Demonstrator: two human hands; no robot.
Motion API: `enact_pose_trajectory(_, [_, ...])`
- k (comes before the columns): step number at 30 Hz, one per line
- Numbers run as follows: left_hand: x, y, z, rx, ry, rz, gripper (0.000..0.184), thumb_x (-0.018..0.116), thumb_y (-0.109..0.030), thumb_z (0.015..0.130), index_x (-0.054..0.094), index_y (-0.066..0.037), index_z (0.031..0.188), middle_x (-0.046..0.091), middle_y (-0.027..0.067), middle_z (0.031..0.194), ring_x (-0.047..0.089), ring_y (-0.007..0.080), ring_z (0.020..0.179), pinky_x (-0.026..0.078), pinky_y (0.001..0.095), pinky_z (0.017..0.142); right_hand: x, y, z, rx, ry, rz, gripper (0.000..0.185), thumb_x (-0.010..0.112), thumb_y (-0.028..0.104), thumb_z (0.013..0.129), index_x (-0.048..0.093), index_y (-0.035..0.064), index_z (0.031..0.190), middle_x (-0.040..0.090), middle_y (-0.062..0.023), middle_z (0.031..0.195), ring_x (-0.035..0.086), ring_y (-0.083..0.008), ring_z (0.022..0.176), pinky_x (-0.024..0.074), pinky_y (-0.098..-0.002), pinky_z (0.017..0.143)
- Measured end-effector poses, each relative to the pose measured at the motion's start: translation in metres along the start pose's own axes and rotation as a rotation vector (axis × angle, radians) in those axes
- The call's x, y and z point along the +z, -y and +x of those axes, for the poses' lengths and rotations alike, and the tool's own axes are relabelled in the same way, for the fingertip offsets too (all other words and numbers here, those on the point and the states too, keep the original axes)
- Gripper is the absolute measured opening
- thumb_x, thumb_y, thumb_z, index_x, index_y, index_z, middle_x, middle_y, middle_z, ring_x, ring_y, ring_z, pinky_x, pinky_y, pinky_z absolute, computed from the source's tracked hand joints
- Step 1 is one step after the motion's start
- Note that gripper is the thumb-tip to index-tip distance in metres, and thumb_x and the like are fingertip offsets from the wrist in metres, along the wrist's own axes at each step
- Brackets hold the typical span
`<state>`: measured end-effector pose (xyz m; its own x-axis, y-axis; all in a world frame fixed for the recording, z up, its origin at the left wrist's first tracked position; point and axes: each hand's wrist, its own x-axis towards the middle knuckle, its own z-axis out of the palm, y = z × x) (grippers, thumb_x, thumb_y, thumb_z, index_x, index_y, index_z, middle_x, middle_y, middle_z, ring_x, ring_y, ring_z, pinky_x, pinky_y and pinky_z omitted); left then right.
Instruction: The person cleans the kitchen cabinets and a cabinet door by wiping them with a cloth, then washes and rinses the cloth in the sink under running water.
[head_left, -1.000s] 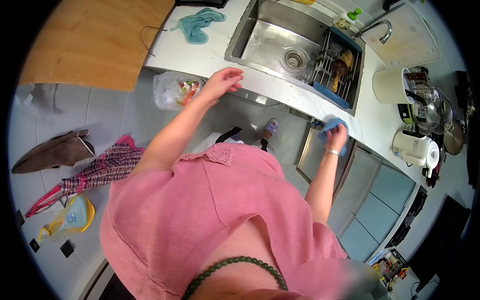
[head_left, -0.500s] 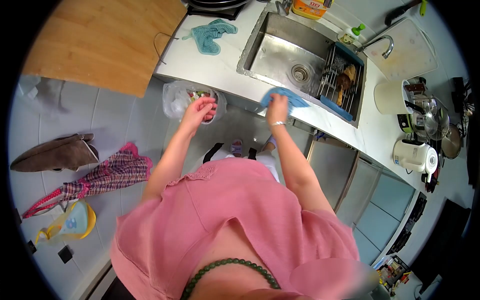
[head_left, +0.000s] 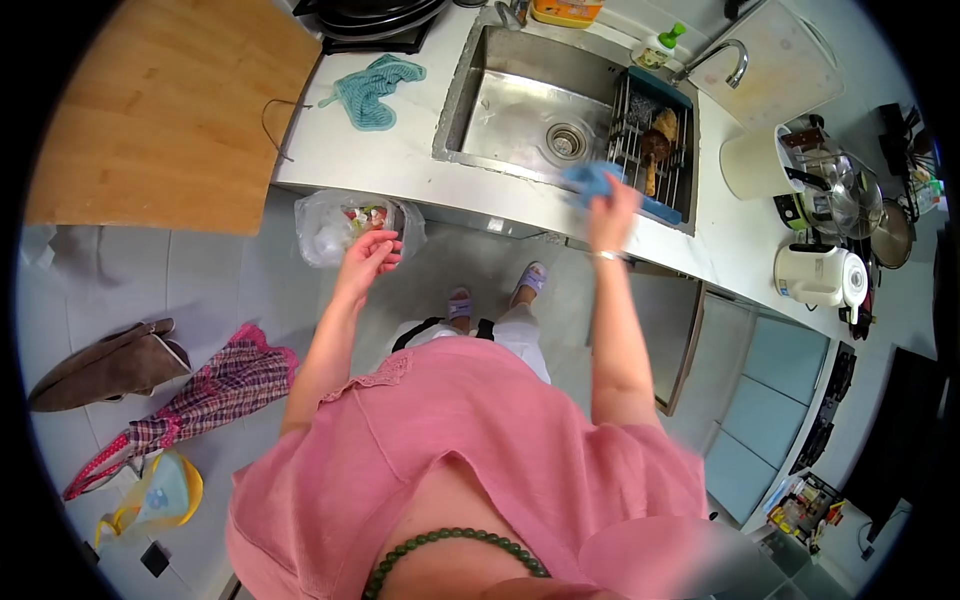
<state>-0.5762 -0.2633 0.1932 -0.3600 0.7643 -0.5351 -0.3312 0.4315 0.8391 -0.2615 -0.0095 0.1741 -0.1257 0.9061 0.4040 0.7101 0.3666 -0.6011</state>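
My right hand (head_left: 613, 215) grips a blue cloth (head_left: 592, 180) at the front edge of the sink, beside the drying rack; both are smeared by motion. The stainless sink (head_left: 505, 105) has a drain toward its right side. My left hand (head_left: 370, 262) is raised in front of the counter, fingers loosely curled but apart, with nothing in it. Just beyond it hangs a clear plastic bag (head_left: 318, 232) with scraps inside. A teal cloth (head_left: 372, 92) lies crumpled on the white counter (head_left: 405, 165), left of the sink.
A rack (head_left: 625, 140) over the sink's right side holds brushes. A white kettle (head_left: 815, 275) and pots (head_left: 850, 210) stand farther right. A wooden panel (head_left: 170, 110) juts out at left. An open cabinet door (head_left: 685, 350) stands by my right arm. Aprons (head_left: 215, 385) hang at left.
My right hand has moved right along the counter's front with the blue cloth, toward the rack. My left hand keeps its pose near the bag. The whole view has shifted slightly.
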Motion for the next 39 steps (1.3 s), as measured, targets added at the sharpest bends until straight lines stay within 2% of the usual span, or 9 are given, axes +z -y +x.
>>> enact_pose_trajectory(4, [0.005, 0.009, 0.006, -0.006, 0.009, 0.019, 0.023, 0.055, -0.016, 0.091, 0.056, -0.006, 0.112, 0.063, 0.0053, 0.098, 0.06, 0.0105, 0.082, 0.048, 0.0221, 0.068, -0.048, -0.16, -0.03, -0.014, 0.024, -0.367, 0.031, 0.06, 0.002, 0.071, 0.061, 0.0058, 0.102, 0.052, -0.0175, 0.103, 0.052, -0.0336, 0.095, 0.0434, -0.0419, 0.083])
enact_pose_trajectory(16, [-0.002, 0.024, -0.025, -0.058, -0.05, 0.023, 0.024, 0.053, -0.014, 0.092, 0.056, -0.005, 0.113, 0.063, 0.0049, 0.098, 0.059, 0.0097, 0.081, 0.047, 0.022, 0.07, 0.186, 0.162, -0.057, -0.364, 0.631, 0.043, 0.018, 0.048, 0.013, 0.083, 0.058, 0.0085, 0.098, 0.051, -0.0169, 0.1, 0.059, -0.0328, 0.084, 0.0504, -0.0411, 0.069])
enact_pose_trajectory(21, [-0.006, 0.021, -0.043, -0.055, -0.112, 0.031, 0.023, 0.052, -0.014, 0.092, 0.056, -0.005, 0.113, 0.063, 0.0045, 0.098, 0.059, 0.0103, 0.082, 0.047, 0.0225, 0.071, 0.249, 0.194, 0.041, -0.13, 0.634, -0.032, 0.022, 0.043, 0.015, 0.088, 0.059, 0.0084, 0.102, 0.055, -0.0191, 0.105, 0.06, -0.0341, 0.093, 0.0508, -0.0416, 0.075])
enact_pose_trajectory(24, [-0.022, 0.027, -0.046, -0.023, -0.124, 0.047, 0.023, 0.053, -0.013, 0.092, 0.057, -0.006, 0.113, 0.063, 0.0041, 0.098, 0.059, 0.0105, 0.081, 0.047, 0.0226, 0.071, 0.216, 0.161, 0.114, -0.079, 0.314, 0.423, 0.027, 0.062, 0.02, 0.078, 0.062, 0.0043, 0.101, 0.065, -0.0177, 0.094, 0.062, -0.0316, 0.087, 0.0497, -0.04, 0.076])
enact_pose_trajectory(26, [-0.036, 0.04, -0.043, -0.037, -0.153, 0.024, 0.024, 0.052, -0.014, 0.092, 0.055, -0.004, 0.114, 0.063, 0.0041, 0.1, 0.059, 0.0108, 0.082, 0.047, 0.0223, 0.071, 0.173, 0.127, 0.149, 0.42, 0.62, 0.741, 0.03, 0.061, 0.022, 0.081, 0.061, 0.0076, 0.107, 0.065, -0.0167, 0.095, 0.062, -0.0328, 0.091, 0.0483, -0.0389, 0.081])
enact_pose_trajectory(27, [-0.038, 0.041, -0.041, -0.044, -0.159, 0.018, 0.024, 0.052, -0.015, 0.092, 0.056, -0.005, 0.114, 0.063, 0.0035, 0.099, 0.059, 0.0102, 0.082, 0.047, 0.0218, 0.07, 0.171, 0.084, 0.159, -0.076, 0.492, 0.036, 0.031, 0.059, 0.023, 0.083, 0.061, 0.0107, 0.111, 0.065, -0.0157, 0.099, 0.061, -0.0321, 0.094, 0.0478, -0.0389, 0.082])
enact_pose_trajectory(30, [-0.032, 0.033, -0.025, -0.044, -0.121, 0.112, 0.024, 0.053, -0.015, 0.092, 0.056, -0.006, 0.113, 0.062, 0.0031, 0.099, 0.059, 0.0099, 0.081, 0.047, 0.0213, 0.07, 0.129, 0.043, 0.168, -0.045, 0.518, -0.128, 0.027, 0.057, 0.023, 0.084, 0.062, 0.0104, 0.108, 0.066, -0.0157, 0.096, 0.062, -0.0302, 0.09, 0.0481, -0.0376, 0.078])
enact_pose_trajectory(33, [-0.005, 0.016, -0.003, -0.013, -0.023, 0.191, 0.023, 0.054, -0.015, 0.091, 0.057, -0.007, 0.113, 0.061, 0.0028, 0.101, 0.059, 0.0101, 0.083, 0.047, 0.0219, 0.07, 0.092, 0.014, 0.154, 0.066, 0.392, 0.576, 0.018, 0.056, 0.017, 0.089, 0.059, 0.0048, 0.101, 0.06, 0.0005, 0.082, 0.054, -0.0062, 0.078, 0.0456, -0.0216, 0.069])
enact_pose_trajectory(39, [0.072, -0.008, 0.039, 0.091, 0.348, 0.423, 0.025, 0.055, -0.016, 0.09, 0.057, -0.007, 0.113, 0.06, 0.002, 0.103, 0.059, 0.0103, 0.085, 0.046, 0.0232, 0.072, -0.062, 0.018, 0.066, 0.583, 0.215, 1.314, 0.02, 0.05, 0.013, 0.093, 0.051, 0.0143, 0.112, 0.059, -0.0027, 0.105, 0.058, -0.0216, 0.093, 0.0489, -0.0457, 0.087])
